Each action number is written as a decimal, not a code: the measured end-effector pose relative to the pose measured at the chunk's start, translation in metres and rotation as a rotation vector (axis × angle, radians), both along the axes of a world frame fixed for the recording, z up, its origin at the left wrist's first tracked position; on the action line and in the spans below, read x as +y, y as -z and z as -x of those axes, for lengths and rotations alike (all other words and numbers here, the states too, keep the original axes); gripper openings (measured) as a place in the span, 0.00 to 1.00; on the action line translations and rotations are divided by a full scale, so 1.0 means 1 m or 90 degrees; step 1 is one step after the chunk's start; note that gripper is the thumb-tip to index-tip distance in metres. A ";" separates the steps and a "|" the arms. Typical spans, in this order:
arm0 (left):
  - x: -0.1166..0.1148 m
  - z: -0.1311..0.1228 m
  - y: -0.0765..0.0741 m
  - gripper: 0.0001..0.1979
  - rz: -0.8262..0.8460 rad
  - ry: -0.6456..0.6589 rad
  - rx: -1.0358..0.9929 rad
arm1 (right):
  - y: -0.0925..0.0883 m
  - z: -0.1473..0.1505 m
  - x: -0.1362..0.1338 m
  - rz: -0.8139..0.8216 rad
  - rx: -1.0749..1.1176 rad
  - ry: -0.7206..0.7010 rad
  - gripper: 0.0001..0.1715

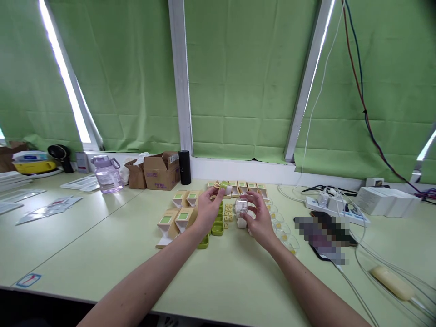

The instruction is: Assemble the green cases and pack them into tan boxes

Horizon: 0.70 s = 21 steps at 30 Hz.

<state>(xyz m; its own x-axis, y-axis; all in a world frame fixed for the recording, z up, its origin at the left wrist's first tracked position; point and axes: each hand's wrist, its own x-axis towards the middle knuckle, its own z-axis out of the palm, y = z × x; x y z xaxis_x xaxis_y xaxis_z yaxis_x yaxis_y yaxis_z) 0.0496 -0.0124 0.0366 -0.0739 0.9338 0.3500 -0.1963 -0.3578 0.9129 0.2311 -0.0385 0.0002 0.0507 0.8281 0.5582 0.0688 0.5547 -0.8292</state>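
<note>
Item 1. My left hand (206, 211): fingers pinched together on a green-and-white piece (224, 185), held up above the back of the cluster, just in front of the rear cartons.

Item 2. My right hand (260, 220): fingers clamped on a clear cube (241, 205), held just above the worktop (221, 281), near the left hand but apart from it. I cannot tell what is inside the cube.

Item 3. Between and under the hands: small yellow pieces (227, 213) and white pieces (241, 223), lying loose.

Item 4. Green trays (218, 226), in a line running toward me. Their contents are hidden by my wrist.

Item 5. Open cartons (166, 225) with green labels, four to my left, flaps up. Their insides are not visible.

Item 6. Rear cartons (252, 186), side by side in a row along the back.

Item 7. Clear cups (279, 225), in a curve to my right, each with something yellow in it.

Status, by my judgement: partway. One row is lined up, four cartons stand open, and loose pieces are not yet placed.

Item 8. Farther out: a purple water bottle (107, 175), an open cardboard box (162, 170), a black cylinder (185, 167), and a power strip (335, 211) with cables.
</note>
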 end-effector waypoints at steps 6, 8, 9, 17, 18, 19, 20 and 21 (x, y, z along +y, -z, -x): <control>-0.004 -0.002 0.014 0.25 -0.035 -0.008 0.047 | 0.000 0.005 0.000 0.048 0.100 -0.044 0.31; -0.007 0.000 0.017 0.25 -0.040 -0.016 0.065 | -0.001 0.005 0.001 0.078 0.151 -0.076 0.32; -0.008 0.001 0.018 0.25 -0.040 -0.021 0.073 | -0.002 0.006 0.001 0.100 0.171 -0.091 0.33; -0.009 0.006 0.019 0.25 -0.033 -0.041 0.059 | -0.004 0.003 -0.004 0.233 0.310 -0.212 0.33; -0.009 0.006 0.020 0.24 -0.036 -0.036 0.058 | -0.003 0.003 -0.005 0.243 0.323 -0.231 0.31; -0.008 0.006 0.022 0.23 -0.041 -0.034 0.059 | -0.002 0.002 -0.005 0.255 0.331 -0.251 0.30; -0.007 0.006 0.023 0.23 -0.045 -0.034 0.064 | -0.001 0.001 -0.005 0.266 0.338 -0.269 0.28; -0.007 0.006 0.025 0.22 -0.051 -0.036 0.072 | 0.000 0.000 -0.005 0.275 0.344 -0.286 0.26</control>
